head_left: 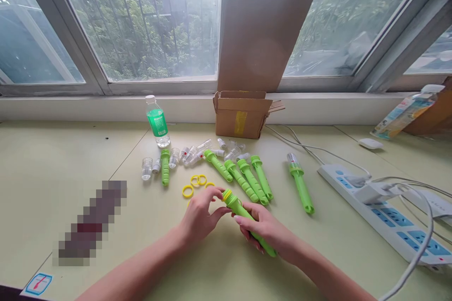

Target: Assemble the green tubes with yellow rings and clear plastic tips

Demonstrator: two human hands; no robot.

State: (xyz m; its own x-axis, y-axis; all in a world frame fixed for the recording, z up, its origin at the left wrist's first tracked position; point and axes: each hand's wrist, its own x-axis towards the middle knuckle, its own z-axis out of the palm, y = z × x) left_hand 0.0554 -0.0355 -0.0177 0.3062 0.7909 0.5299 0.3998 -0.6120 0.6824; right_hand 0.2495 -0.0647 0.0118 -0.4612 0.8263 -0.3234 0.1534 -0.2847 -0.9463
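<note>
My right hand (263,228) is wrapped round a green flashlight handle (243,214), tilted with its threaded end up and to the left. A yellow ring (227,194) sits around that threaded end. At the ring, my left hand (203,209) is closed, index finger and thumb on either side of the handle's top. Just beyond my hands lie several loose yellow rings (188,191) and several more green handles (242,181). Another green handle (165,167) rests farther left. A green flashlight with a clear head (300,183) lies to the right.
Clear plastic caps (147,169) and small white-and-clear parts (190,155) are scattered behind the handles. A water bottle (157,122) and an opened cardboard box (242,115) stand near the window. On the right, a power strip (384,221) trails white cables (429,225).
</note>
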